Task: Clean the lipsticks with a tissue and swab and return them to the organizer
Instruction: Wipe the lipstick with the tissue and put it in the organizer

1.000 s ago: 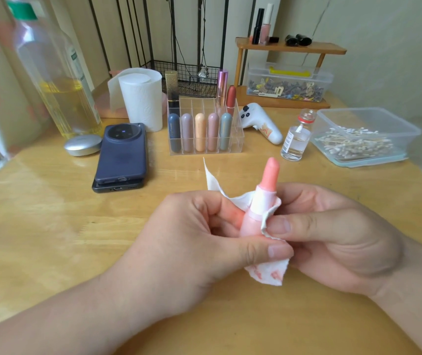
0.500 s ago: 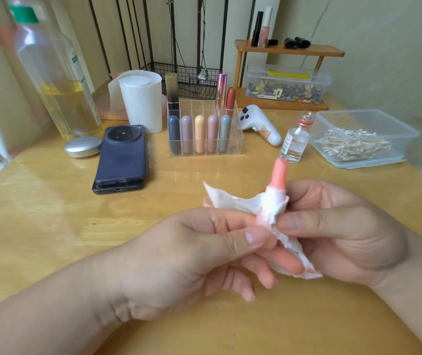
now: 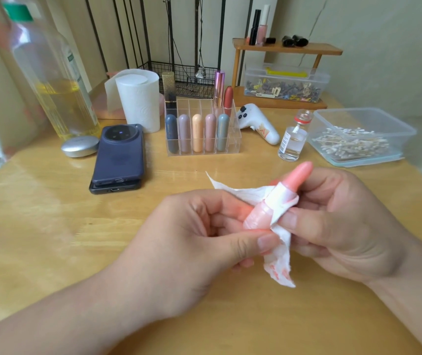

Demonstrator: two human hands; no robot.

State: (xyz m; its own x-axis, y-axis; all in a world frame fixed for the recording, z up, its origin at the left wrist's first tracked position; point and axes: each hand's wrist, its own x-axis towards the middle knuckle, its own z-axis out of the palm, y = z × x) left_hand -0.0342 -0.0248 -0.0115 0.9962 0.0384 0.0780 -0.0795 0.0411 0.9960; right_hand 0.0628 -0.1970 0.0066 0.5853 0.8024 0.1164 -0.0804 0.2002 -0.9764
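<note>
The pink lipstick [image 3: 263,213] is held above the bench [image 3: 51,226], tilted right and well in front of the organizer [image 3: 233,147]. Its bullet is bare, with a stained tissue [image 3: 280,265] wrapped round its collar. From here I judge the soft bullet could smear or snap if the tissue drags upward too hard. The left hand [image 3: 186,242] pinches the tube's base. The right hand [image 3: 345,226] clamps the tissue against the tube, thumb in front.

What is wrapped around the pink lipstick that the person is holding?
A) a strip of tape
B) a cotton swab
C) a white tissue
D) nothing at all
C: a white tissue is wound round the pink lipstick, and its hanging end is stained pink.
</note>
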